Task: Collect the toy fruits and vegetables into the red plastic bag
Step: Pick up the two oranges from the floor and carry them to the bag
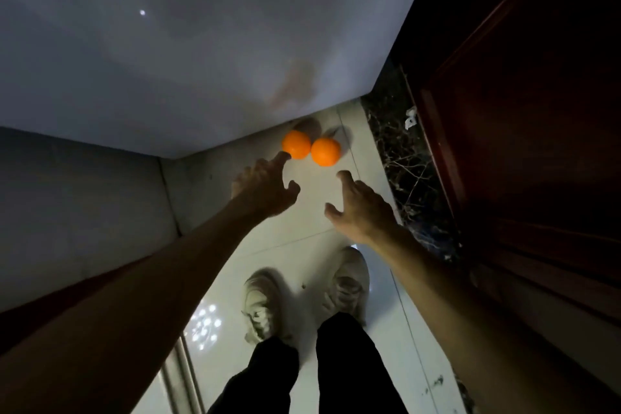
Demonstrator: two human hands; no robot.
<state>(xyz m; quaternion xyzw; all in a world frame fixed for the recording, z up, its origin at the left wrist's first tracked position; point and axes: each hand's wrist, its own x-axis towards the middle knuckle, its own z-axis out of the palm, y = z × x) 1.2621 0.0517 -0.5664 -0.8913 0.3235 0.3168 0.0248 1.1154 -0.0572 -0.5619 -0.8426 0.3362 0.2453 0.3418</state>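
Observation:
Two orange toy fruits lie side by side on the pale tiled floor against the base of a grey wall: the left orange and the right orange. My left hand is stretched out with fingers apart, one fingertip touching the left orange. My right hand is open too, its fingers spread a short way below the right orange, not touching it. Neither hand holds anything. No red plastic bag is in view.
A grey wall stands straight ahead and a dark wooden door on the right, behind a dark marble threshold strip. My two feet in light shoes stand on the glossy tiles. A low grey ledge runs along the left.

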